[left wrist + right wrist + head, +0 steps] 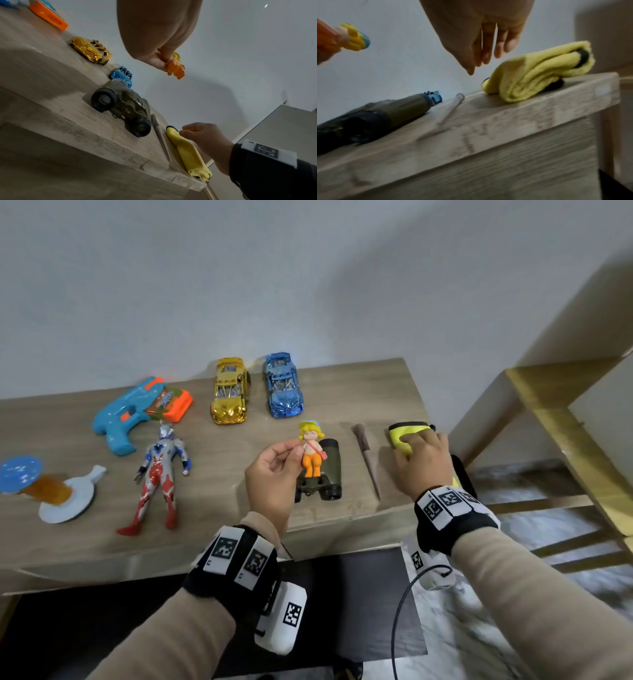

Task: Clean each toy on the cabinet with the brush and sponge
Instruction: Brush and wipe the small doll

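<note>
Left hand (270,474) pinches the doll (311,451); right hand (423,463), fingers relaxed, hovers over the yellow sponge (406,436).

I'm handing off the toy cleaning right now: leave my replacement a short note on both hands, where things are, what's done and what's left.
Left hand: pinches the small doll with yellow hair and orange trousers, held above the olive-green binoculars.
Right hand: open, just above the yellow sponge cloth at the right end of the wooden cabinet top; no grip yet.
Slim brown brush lies between binoculars and sponge.
Done: cannot tell which toys are cleaned.
Left: take the sponge, wipe the doll, then the rest.
</note>
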